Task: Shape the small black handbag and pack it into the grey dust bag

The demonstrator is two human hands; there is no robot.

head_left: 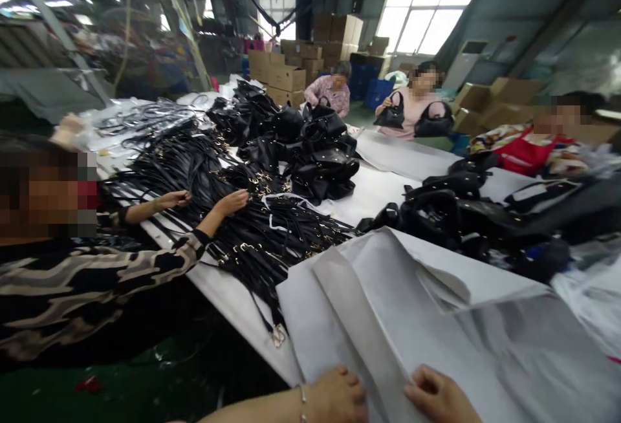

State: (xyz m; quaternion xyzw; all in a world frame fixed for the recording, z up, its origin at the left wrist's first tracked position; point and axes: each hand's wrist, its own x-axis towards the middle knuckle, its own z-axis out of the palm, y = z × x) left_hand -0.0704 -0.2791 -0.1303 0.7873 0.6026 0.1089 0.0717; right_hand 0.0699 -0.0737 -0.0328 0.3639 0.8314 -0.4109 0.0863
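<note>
Large grey-white paper sheets (383, 293) lie overlapping on the near end of the table, one with a folded strip along its left side. My left hand (337, 396), a thin bracelet at its wrist, has its fingers curled onto the paper at the bottom edge of the view. A little to the right, my right hand (439, 396) pinches the sheet's edge between thumb and fingers. Just beyond the paper lies a pile of black straps (262, 248) with gold-coloured buckles.
Black handbags (310, 145) are heaped mid-table, with more black bags (451, 216) at the right. At the left, a co-worker's hand (233, 202) is over the straps. Other people work across the table. Cardboard boxes (286, 80) stand behind; clear plastic (592, 293) lies at the right.
</note>
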